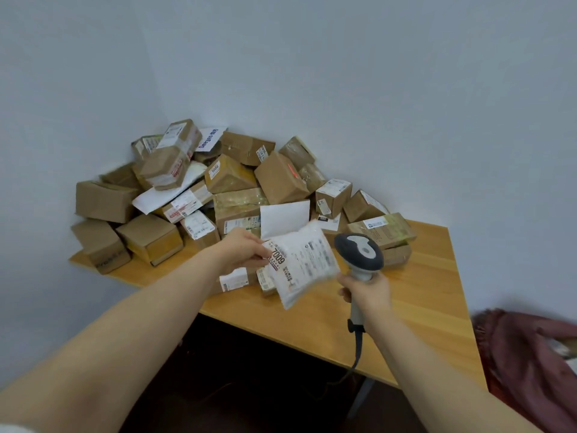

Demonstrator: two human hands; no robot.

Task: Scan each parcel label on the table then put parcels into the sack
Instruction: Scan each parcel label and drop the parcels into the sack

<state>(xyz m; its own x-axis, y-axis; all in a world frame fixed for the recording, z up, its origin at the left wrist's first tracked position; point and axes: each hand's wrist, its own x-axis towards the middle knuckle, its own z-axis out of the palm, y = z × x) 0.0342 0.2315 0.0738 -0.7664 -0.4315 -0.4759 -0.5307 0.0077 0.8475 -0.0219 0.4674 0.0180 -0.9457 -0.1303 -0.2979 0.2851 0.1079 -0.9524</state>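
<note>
Parcel (304, 264) over near edge of table (421, 292), scanner (359, 251) alongside.

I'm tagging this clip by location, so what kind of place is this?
Probably a small parcel-sorting room: labelled cardboard boxes heaped on a wooden table in a corner, and the right hand grips a corded barcode scanner.

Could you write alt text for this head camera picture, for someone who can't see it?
A person's left hand holds up a white parcel bag while the right hand grips a grey scanner beside it. Behind them, a heap of cardboard boxes sits on a wooden table in a corner.
</note>
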